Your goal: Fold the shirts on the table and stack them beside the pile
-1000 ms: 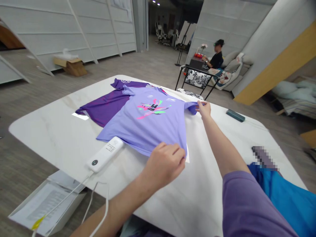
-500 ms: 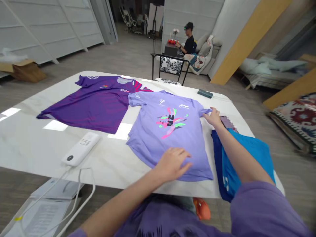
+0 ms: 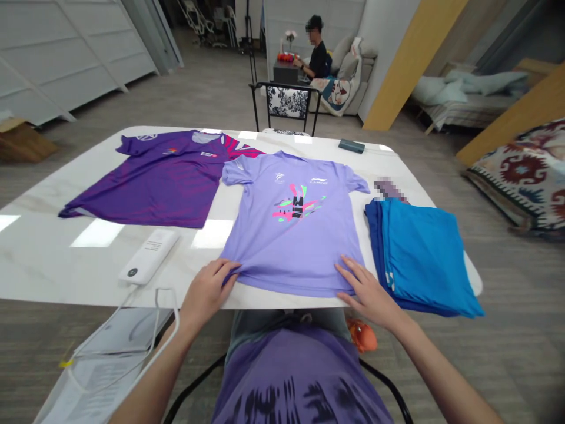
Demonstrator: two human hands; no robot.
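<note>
A lavender T-shirt (image 3: 295,247) with a bright printed design lies face up on the white marbled table (image 3: 88,291), its hem towards me. At the hem's left corner, my left hand (image 3: 209,288) pinches the fabric between thumb and fingers. My right hand (image 3: 364,291) rests on the hem's right corner, fingers spread and thumb near the table edge. A dark purple T-shirt (image 3: 163,188) is laid out at the left, close to the lavender sleeve. Folded blue clothes (image 3: 424,253) are stacked right of my right hand.
A white power bank (image 3: 150,256) with a cable (image 3: 176,318) lies left. Towards the table's far right are a dark case (image 3: 351,146) and a partly blurred phone-like object (image 3: 392,189). Beyond stand a chair (image 3: 288,103) and a seated person (image 3: 318,56).
My right hand has left the right sleeve and come down to the hem. My left hand has moved left to the other hem corner and closed on it. The view has shifted.
</note>
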